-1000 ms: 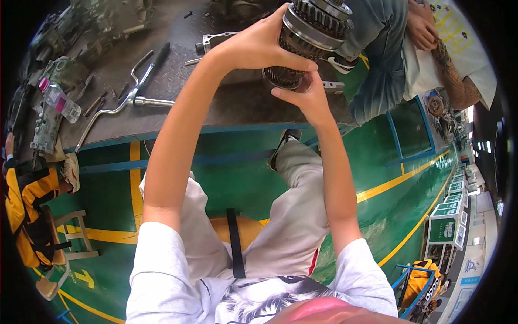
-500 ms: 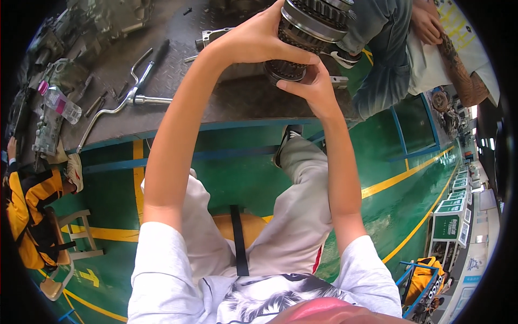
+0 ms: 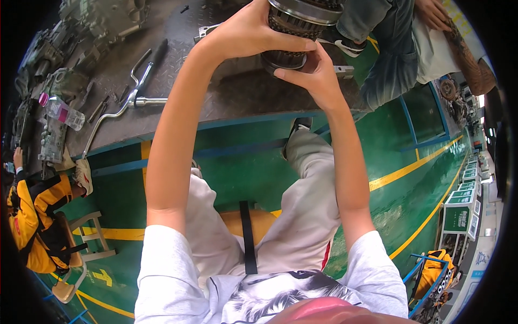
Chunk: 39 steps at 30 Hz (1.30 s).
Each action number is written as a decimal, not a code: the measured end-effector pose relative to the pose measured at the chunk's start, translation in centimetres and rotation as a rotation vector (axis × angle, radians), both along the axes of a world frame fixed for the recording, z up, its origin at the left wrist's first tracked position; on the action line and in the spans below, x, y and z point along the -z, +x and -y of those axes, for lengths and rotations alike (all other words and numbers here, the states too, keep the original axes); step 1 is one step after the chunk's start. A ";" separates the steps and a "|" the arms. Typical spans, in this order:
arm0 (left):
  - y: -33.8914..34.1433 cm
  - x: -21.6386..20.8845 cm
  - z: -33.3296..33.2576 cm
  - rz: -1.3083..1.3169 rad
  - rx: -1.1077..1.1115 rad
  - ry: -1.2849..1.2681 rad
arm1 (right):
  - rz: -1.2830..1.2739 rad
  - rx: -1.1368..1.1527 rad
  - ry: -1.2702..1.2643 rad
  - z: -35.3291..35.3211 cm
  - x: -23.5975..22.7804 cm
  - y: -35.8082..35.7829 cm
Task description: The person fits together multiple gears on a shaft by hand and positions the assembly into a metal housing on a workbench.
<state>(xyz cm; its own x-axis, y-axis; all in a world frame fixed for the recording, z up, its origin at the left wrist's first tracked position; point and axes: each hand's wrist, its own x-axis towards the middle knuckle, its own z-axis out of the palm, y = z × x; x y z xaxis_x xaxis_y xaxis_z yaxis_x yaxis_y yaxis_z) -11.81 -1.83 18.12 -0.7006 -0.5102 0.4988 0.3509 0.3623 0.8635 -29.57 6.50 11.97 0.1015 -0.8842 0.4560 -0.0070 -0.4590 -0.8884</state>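
Over the far edge of the workbench, at the top of the head view, I hold a gear assembly (image 3: 302, 24), a stack of dark toothed gears and bright metal rings. Its upper end runs out of the picture. My left hand (image 3: 252, 33) wraps its left side, with the thumb stretched across the front and the other fingers hidden behind. Lower down, my right hand (image 3: 317, 73) grips round the bottom ring, thumb at the front. Both thumbs show near each other; the fingers' exact hold behind the metal is out of sight.
The dark metal workbench (image 3: 129, 120) carries a lug wrench (image 3: 132, 97), a plastic bottle (image 3: 63, 113), and several gearbox housings (image 3: 110, 19). A person in jeans (image 3: 386, 70) is close at right. Someone in yellow and black (image 3: 40, 216) sits at left by a chair (image 3: 89, 235).
The gear assembly and both hands sit slightly higher and further left in the picture. The view itself has shifted a little. Both hands keep their hold.
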 end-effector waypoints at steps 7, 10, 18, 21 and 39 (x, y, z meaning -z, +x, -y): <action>0.1 -0.3 -0.7 -0.004 -0.005 -0.002 | -0.008 0.017 -0.067 -0.2 0.2 0.1; 0.1 -0.4 -0.9 0.007 -0.006 -0.021 | -0.022 0.020 -0.068 -0.4 0.4 0.0; -0.2 -0.3 -1.0 -0.003 -0.013 -0.053 | -0.055 0.052 -0.095 -0.8 0.4 0.0; -0.4 -0.2 -1.0 -0.021 0.007 -0.035 | -0.061 0.065 -0.077 -0.9 0.3 0.0; 0.3 -0.6 -1.0 0.060 -0.063 -0.072 | -0.041 0.039 -0.118 -0.4 0.4 0.2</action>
